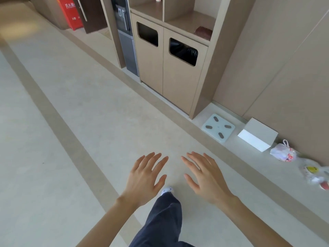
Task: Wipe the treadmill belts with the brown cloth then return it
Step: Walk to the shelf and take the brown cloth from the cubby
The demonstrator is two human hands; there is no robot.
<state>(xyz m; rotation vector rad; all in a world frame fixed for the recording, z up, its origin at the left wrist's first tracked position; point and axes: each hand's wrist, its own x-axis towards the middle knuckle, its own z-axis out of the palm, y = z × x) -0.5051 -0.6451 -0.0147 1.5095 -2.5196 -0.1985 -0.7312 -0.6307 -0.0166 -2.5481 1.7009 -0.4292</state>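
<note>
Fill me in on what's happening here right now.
A person is on a pale floor, one leg forward, with the left hand and right hand held out in front, fingers spread and holding nothing. The brown cloth lies on the open shelf above the bin cabinet, and neither hand touches it. No treadmill is in view, so whether the wiping is finished or not yet begun cannot be told.

A beige cabinet (179,82) stands against the wall with two rounded openings in its doors; the right opening (183,51) shows a black liner. Just left of it is a grey water dispenser (124,32), and further left a red box (70,13). Right of the cabinet, a pale bathroom scale (218,127), a white box (256,134) and a tied plastic bag (283,152) lie along the wall. A tan stripe (58,118) crosses the pale floor.
</note>
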